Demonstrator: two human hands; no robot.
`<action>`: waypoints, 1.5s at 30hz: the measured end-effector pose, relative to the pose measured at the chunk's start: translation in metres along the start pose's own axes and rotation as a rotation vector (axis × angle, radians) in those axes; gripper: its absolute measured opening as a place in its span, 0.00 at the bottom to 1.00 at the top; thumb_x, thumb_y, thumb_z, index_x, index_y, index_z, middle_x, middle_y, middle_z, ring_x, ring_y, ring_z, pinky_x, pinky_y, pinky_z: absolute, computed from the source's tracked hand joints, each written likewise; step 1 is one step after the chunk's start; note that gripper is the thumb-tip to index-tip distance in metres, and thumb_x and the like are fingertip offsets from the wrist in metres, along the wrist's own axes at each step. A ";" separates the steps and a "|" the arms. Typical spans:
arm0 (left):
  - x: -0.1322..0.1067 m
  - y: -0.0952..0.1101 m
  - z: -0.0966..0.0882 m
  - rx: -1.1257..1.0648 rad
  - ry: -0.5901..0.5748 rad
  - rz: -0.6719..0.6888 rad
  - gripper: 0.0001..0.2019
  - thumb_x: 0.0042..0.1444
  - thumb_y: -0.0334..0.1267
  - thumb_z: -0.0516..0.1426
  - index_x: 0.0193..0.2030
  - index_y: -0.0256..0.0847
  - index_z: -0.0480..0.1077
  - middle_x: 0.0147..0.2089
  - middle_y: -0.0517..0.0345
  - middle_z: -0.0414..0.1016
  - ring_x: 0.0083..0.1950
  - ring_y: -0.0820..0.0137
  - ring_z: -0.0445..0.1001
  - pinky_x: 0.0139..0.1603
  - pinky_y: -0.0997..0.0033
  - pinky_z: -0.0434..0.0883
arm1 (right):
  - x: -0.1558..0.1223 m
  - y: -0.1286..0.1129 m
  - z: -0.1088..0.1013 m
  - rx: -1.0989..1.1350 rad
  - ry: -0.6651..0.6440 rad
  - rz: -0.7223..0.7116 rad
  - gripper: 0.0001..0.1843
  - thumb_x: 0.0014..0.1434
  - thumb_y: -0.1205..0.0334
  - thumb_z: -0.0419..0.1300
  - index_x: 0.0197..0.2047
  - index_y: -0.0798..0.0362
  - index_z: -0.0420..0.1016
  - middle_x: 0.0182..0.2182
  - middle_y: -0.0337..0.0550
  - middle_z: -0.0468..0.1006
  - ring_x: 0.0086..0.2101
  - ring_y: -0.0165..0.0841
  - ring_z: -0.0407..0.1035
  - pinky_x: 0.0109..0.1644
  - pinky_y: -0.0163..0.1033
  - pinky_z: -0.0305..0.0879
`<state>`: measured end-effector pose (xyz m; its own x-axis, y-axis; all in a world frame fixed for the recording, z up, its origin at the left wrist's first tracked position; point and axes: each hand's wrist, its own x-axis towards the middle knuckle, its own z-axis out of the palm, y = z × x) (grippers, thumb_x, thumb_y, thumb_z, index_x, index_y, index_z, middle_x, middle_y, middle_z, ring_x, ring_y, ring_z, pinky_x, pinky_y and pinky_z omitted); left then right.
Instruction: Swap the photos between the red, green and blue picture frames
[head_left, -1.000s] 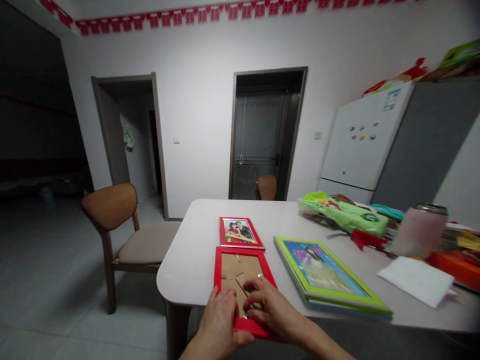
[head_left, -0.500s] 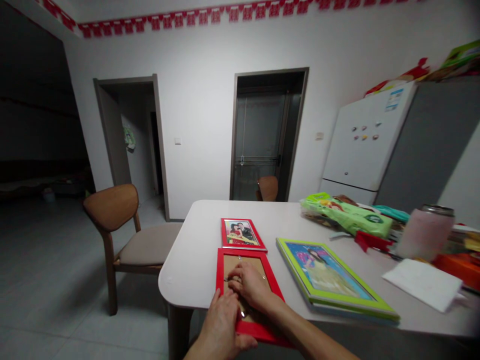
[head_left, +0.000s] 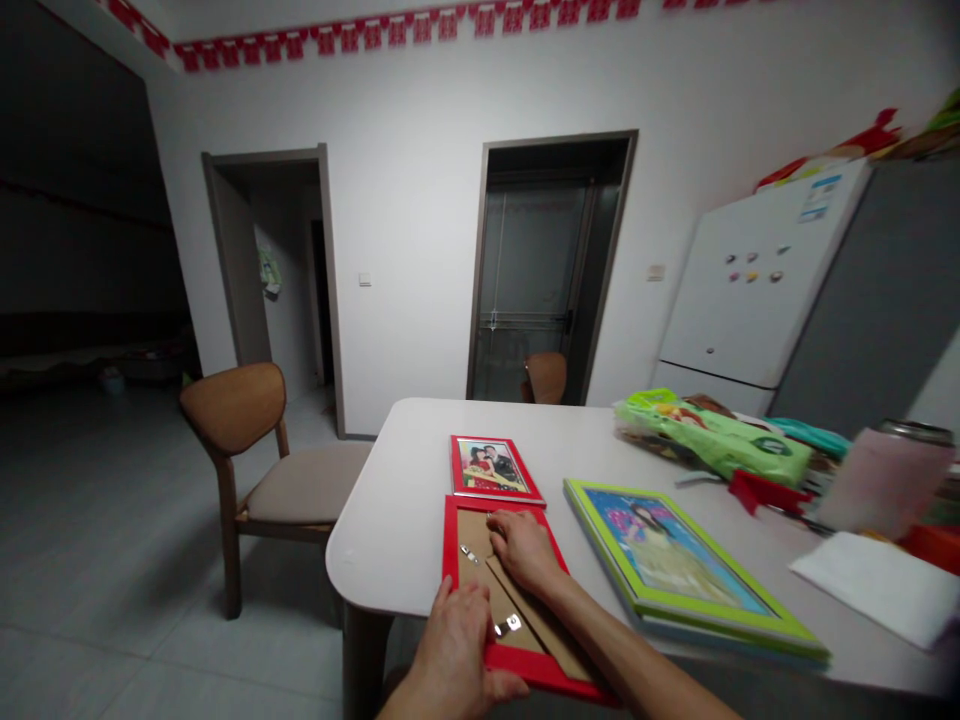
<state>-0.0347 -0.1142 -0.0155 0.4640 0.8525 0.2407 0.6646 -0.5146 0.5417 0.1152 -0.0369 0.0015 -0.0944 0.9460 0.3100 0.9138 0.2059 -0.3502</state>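
Note:
A red picture frame (head_left: 453, 548) lies face down at the near edge of the white table (head_left: 390, 500), its brown backing board and small metal clips showing. My left hand (head_left: 457, 650) rests flat on the frame's near left corner, fingers spread. My right hand (head_left: 523, 547) reaches across the backing to its far end, fingers bent down on the board by a clip. Just beyond lies a smaller red frame (head_left: 491, 467) with a photo facing up. To the right lies a green-framed picture (head_left: 675, 560), also face up.
A green plastic package (head_left: 712, 440), a red item (head_left: 765, 492), a pink lidded cup (head_left: 885, 478) and white paper (head_left: 877, 585) crowd the table's right side. A wooden chair (head_left: 259, 450) stands left of the table. A white fridge (head_left: 757, 290) stands at the back right.
My right hand has slid from the near middle of the backing board up to its far end. My left hand stays on the near corner. The view has shifted slightly.

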 end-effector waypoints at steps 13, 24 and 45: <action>0.004 0.010 -0.007 0.004 -0.016 -0.017 0.25 0.26 0.45 0.66 0.34 0.38 0.67 0.49 0.51 0.66 0.51 0.59 0.62 0.57 0.55 0.49 | -0.039 0.005 -0.030 0.019 -0.021 0.019 0.19 0.48 0.54 0.51 0.41 0.54 0.71 0.38 0.48 0.72 0.40 0.37 0.64 0.44 0.38 0.56; -0.001 0.019 -0.010 -0.227 0.114 -0.087 0.22 0.39 0.32 0.59 0.44 0.37 0.60 0.59 0.46 0.51 0.58 0.63 0.53 0.55 0.64 0.57 | -0.053 0.006 -0.048 0.092 -0.076 0.056 0.21 0.40 0.63 0.53 0.41 0.55 0.69 0.36 0.48 0.73 0.37 0.35 0.66 0.41 0.35 0.58; -0.002 -0.091 -0.079 -0.755 0.373 -0.477 0.15 0.38 0.26 0.48 0.37 0.37 0.60 0.30 0.59 0.73 0.29 0.71 0.72 0.29 0.75 0.67 | -0.059 0.041 -0.041 -0.063 -0.072 0.161 0.20 0.48 0.61 0.49 0.44 0.59 0.67 0.36 0.53 0.73 0.37 0.38 0.66 0.41 0.37 0.57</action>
<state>-0.1423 -0.0616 -0.0021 -0.0593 0.9978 0.0312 0.1233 -0.0237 0.9921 0.1741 -0.0948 0.0055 0.0286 0.9815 0.1896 0.9421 0.0369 -0.3332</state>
